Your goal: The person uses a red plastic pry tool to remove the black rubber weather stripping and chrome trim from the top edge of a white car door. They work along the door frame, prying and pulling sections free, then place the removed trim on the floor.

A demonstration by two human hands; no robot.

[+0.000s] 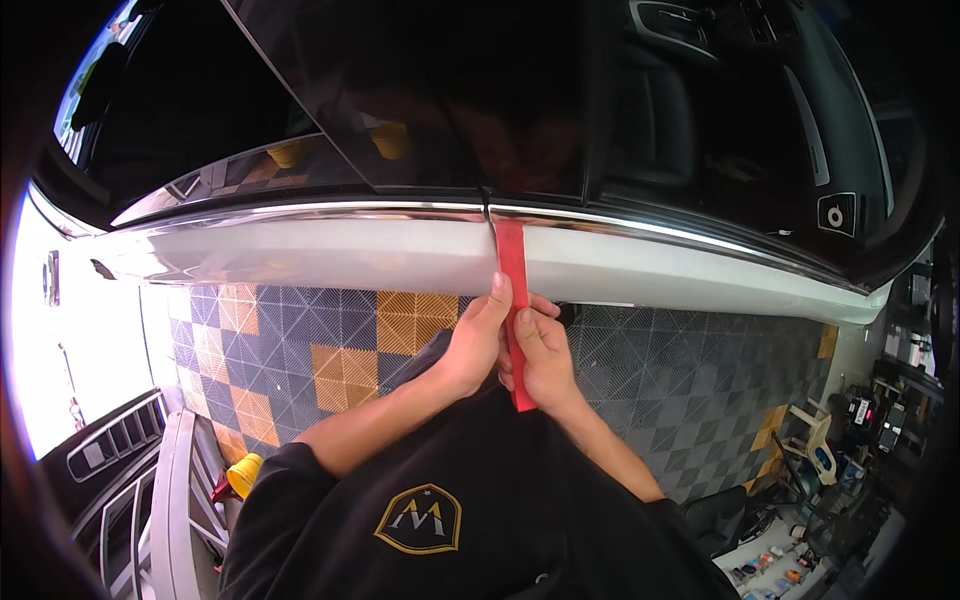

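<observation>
A flat red strip (513, 259) runs down from the chrome window trim (420, 210) of a white car, just right of the gap between two doors. Its upper end lies against the white door panel (637, 266). My left hand (480, 330) is at the strip's left edge, thumb pointing up along it; some of its fingers are hidden behind the strip. My right hand (546, 352) grips the lower part, thumb in front and fingers behind. The strip's lower end sticks out below both hands, before my dark shirt. Dark window glass (525, 97) rises above the trim.
Patterned grey and orange floor tiles (345, 375) lie below the car. At lower left stand a pale metal frame with rails (176, 495) and a yellow container (244, 474). A cream plastic chair (817, 442), cables and many small items crowd the lower right.
</observation>
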